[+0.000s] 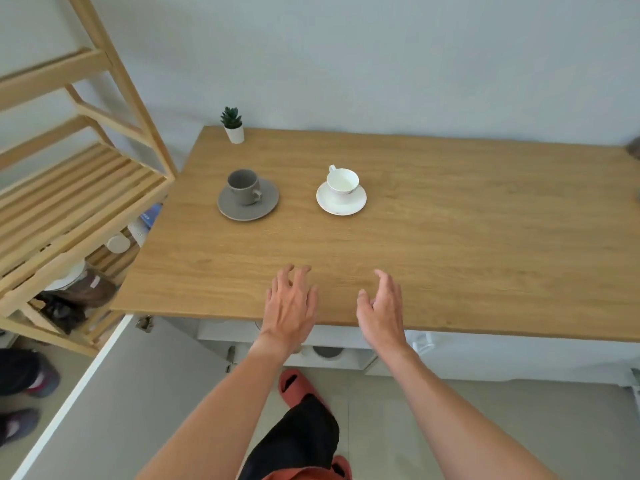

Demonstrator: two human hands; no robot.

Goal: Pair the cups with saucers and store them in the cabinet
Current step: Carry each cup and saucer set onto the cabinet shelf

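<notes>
Standing upright on the wooden counter [450, 237], a grey cup [244, 186] sits on a grey saucer [248, 201], and to its right a white cup [343, 181] sits on a white saucer [341, 200]; both cups look empty. The two pairs are well apart. Nearer the counter's front edge, the left hand [291, 306] and right hand [382, 308] hover with fingers spread and loose, holding nothing. A small potted plant [232, 124] stands at the back left corner.
</notes>
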